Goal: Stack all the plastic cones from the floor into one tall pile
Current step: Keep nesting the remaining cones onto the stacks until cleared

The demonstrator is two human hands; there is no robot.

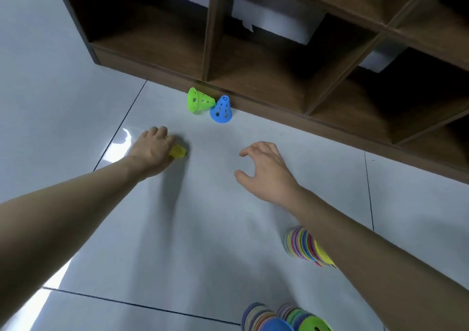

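Down on the pale grey tiled floor [76,102], the person's left hand [152,150] reaches far out and wraps around a small yellow plastic cone [178,151]. Only the tip end of that cone peeks out past the fingers, and it looks a bit blurry. The grip of this hand is curled round the cone, close to the floor.

The right hand [266,170] hangs over the floor with nothing in it. Its fingers are spread and bent a little, like a claw, and its grip holds no cone.

Farther away, a green plastic cone with round holes [199,101] lies on its side, with its wide mouth facing left. Just beside it, touching, stands a blue plastic cone with round holes [221,110], tipped a little. Both sit right against the bottom edge of a dark brown wooden shelf with open boxes [210,26].

Near the right arm, a pile of many-coloured plastic cones [300,244] lies partly hidden behind the arm. At the bottom edge, two more piles of coloured cones [279,318] show, one with a blue cone and one with a green cone at the end nearest the camera.
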